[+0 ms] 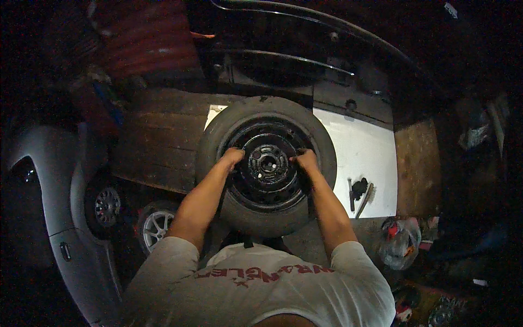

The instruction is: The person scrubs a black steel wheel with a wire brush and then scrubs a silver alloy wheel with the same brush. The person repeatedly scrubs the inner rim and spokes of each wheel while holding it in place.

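A black steel wheel (pixel 267 188) with a worn grey-black tyre (pixel 261 220) is right in front of me, its hub facing up toward me. My left hand (pixel 235 157) grips the wheel's disc left of the hub, fingers curled in at its edge. On the opposite side, my right hand (pixel 305 159) is closed on the disc in the same way. Most fingertips of both hands are hidden. Under and behind the tyre's right side lies a white board (pixel 362 150). A brush (pixel 365 200) and a dark lump (pixel 359 188) rest on it, beside a thin dark tool (pixel 351 194).
Wooden planks (pixel 158 141) extend to the left. Past them stand a silver car (pixel 71 229) and a loose spoked wheel (pixel 156 224). A dark glossy car body (pixel 305 32) spans the far side. A clear plastic bag (pixel 400 245) sits at the right.
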{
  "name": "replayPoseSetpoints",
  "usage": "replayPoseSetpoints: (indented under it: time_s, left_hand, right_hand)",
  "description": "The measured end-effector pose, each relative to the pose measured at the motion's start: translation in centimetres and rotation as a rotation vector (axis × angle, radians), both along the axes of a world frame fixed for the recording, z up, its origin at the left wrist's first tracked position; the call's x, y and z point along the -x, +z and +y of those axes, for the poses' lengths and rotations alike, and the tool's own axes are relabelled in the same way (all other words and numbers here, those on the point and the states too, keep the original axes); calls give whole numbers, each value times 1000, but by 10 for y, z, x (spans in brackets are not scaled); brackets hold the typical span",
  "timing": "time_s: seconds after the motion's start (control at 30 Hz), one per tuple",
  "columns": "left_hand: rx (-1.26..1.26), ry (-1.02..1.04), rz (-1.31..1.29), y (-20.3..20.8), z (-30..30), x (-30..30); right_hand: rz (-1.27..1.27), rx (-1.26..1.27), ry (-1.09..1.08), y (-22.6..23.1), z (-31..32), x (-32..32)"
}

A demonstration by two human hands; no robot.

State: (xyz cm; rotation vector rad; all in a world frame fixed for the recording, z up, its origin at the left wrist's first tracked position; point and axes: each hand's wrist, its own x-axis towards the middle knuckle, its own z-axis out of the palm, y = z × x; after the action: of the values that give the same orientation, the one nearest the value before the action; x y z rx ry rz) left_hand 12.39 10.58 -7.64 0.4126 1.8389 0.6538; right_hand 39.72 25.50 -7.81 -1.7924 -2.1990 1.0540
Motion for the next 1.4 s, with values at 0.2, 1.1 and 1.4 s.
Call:
replayPoseSetpoints:
  time_s: [0.2,1.1,1.4]
  left_hand:
    - [-19,-60,-162,35,-20,-26]
    - [81,-532,-282,-46,-155,-404]
    - [172,-872,-262,-183,-183,-505]
  right_hand:
    - [44,-42,-149,51,-58,-40]
    - [-74,39,-884,58,-379,-428]
    - [-149,268,-1141,-128,-469,-520]
